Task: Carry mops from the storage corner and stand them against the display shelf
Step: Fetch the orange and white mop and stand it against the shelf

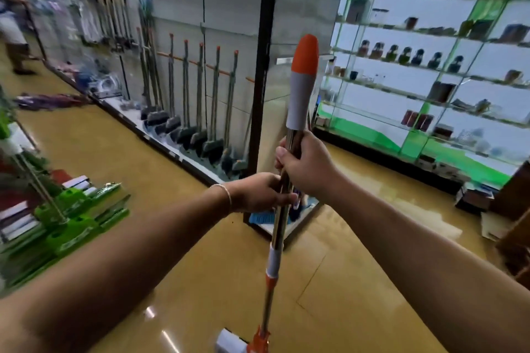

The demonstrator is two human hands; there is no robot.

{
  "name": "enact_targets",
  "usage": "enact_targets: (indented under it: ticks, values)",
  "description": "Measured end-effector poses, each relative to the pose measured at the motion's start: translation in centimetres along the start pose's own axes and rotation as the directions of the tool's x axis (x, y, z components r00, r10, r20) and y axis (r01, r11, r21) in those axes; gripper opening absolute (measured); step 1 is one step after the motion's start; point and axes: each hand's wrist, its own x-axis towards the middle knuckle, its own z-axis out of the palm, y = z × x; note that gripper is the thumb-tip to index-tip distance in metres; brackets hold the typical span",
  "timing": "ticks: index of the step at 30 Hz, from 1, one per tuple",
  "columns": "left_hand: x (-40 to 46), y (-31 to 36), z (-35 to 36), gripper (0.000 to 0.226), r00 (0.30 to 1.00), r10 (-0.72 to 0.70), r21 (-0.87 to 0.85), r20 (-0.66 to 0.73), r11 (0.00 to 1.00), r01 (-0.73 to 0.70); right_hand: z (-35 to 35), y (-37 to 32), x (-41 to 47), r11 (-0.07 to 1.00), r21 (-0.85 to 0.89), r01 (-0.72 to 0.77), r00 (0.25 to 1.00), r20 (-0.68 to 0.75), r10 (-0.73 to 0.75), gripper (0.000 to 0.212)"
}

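I hold one mop (279, 226) upright in front of me; it has a steel pole, a grey and orange handle tip at the top and an orange joint near its white head at the bottom edge. My right hand (304, 163) grips the pole just under the grey grip. My left hand (262, 192) grips the pole a little lower. Ahead to the left stands the display shelf (226, 23), a grey panel with a black end post. A row of several mops (200, 100) with orange tips leans against it.
Green flat mops and boxes (74, 209) lie on the floor at the left. A glass shelving unit with small goods (430, 66) fills the right. A person (14, 31) stands far left down the aisle. Boxes (476, 198) sit at the right on the glossy yellow floor.
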Motion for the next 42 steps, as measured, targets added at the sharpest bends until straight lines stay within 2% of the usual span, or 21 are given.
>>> enact_targets:
  ticks: [9,16,23,31,42]
  values:
    - [8.2,-6.5,-9.0,0.030,0.989,-0.017,-0.003,-0.145,1.000,0.017,4.8,1.9,13.0,0.998,0.026,0.049,0.993,0.103,-0.051,0.008]
    - [15.4,-13.0,-18.2,0.033,0.988,-0.028,-0.022,-0.154,0.999,0.025,11.0,3.5,24.6,0.996,0.027,0.088,0.987,0.130,-0.091,0.025]
    - [20.6,-17.7,-28.2,0.041,0.984,-0.031,-0.036,-0.176,0.999,0.025,16.4,2.9,35.4,0.993,0.104,0.058,0.990,0.122,-0.071,0.022]
    - [24.7,-23.1,-36.6,0.022,0.952,-0.034,-0.062,-0.305,0.998,0.016,22.4,3.1,45.8,0.987,0.112,0.115,0.970,0.199,-0.136,0.020]
    - [34.9,-31.4,-48.4,0.036,0.878,-0.159,0.044,-0.452,0.979,0.200,29.6,7.3,63.4,0.971,0.131,0.200,0.896,0.376,-0.235,0.023]
